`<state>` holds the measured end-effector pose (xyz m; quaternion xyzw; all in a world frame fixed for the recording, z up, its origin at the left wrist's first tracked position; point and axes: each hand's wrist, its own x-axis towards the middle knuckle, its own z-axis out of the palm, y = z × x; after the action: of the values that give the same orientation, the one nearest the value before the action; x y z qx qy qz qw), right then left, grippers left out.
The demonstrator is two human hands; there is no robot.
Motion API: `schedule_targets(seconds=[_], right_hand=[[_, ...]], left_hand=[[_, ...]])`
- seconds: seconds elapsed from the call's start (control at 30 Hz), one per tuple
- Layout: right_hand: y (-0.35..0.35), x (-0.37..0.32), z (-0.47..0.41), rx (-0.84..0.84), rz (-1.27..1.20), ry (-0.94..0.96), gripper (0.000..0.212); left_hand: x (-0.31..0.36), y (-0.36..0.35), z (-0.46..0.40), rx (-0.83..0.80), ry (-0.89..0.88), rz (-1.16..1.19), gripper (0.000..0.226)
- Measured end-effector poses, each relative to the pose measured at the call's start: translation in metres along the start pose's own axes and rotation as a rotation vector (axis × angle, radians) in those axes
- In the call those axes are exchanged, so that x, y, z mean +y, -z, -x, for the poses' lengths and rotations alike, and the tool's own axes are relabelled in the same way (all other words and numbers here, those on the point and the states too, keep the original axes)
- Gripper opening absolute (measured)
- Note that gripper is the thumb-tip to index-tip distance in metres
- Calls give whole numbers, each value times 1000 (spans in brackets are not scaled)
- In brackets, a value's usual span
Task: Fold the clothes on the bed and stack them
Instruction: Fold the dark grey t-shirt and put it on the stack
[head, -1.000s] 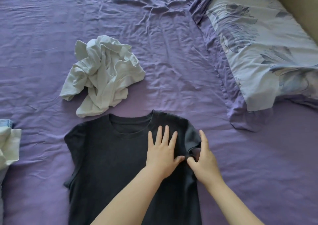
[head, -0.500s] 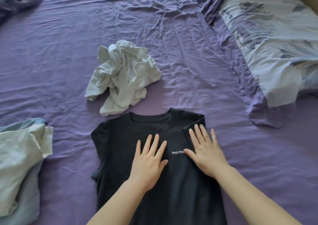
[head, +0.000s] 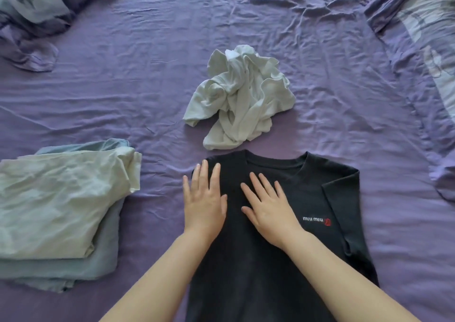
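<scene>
Both hands have shifted left across the black tee (head: 290, 260) since half a second ago. A second ago the right hand (head: 267, 211) was tucking the right sleeve in while the left held the chest; that sleeve now lies folded inward over the body, its edge beside the small logo.

Now the left hand (head: 204, 198) lies flat, fingers straight, on the tee's left shoulder edge, partly over the sheet. The right hand lies flat on the chest just below the collar. Neither grip is closed on anything; both palms are open and pressing or smoothing.

The left sleeve is not visible. Either it is already tucked under or the left hand hides it; can't tell which.

Tee sits near the bed's near edge, centre, collar pointing away. White tee (head: 240, 100) lies crumpled just beyond the collar, not quite touching, still unfolded. Stack (head: 56, 211) of folded pale pieces sits by the left edge, well apart from the black tee.

Read: right side fold done, work moving to the left side. Likely next: fold the left side, then fold lengthwise and move it onto the stack. White tee remains after that.
</scene>
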<state>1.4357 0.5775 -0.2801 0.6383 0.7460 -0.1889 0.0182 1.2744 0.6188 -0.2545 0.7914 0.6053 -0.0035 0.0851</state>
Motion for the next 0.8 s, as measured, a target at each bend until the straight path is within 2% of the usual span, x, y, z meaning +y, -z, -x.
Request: schedule_targets(seconds=[0.07,0.13,0.27,0.33,0.4,0.5,0.53,0.63,0.73,0.8], right_hand=[[3,-12,-16,-14,28,65,57],[2,-21,-29,-39,41,91,59],[-6,-28,-49,-110,101,52,63],[-7,-27,-55,-107,158,37,63],[-6,-27,-56,-107,180,32,63],[-2,-30,-56,-118,169,26,62],[0,-30,-55,-121,164,29,62],[5,-30,-51,-112,131,30,63],[8,-25,-43,-110,120,23,66],[8,-23,-37,-99,129,28,69]], left_hand=[[-19,2,-16,-32,88,49,74],[-29,5,-27,-63,65,79,74],[-42,9,-43,-26,17,198,72],[-49,14,-49,-56,39,256,56],[-58,20,-49,-101,47,238,28],[-67,23,-45,-218,-29,165,29],[-68,24,-44,-255,-20,230,28],[-67,30,-44,-296,152,599,19],[-60,33,-46,-284,204,720,20],[-55,37,-48,-342,221,759,33]])
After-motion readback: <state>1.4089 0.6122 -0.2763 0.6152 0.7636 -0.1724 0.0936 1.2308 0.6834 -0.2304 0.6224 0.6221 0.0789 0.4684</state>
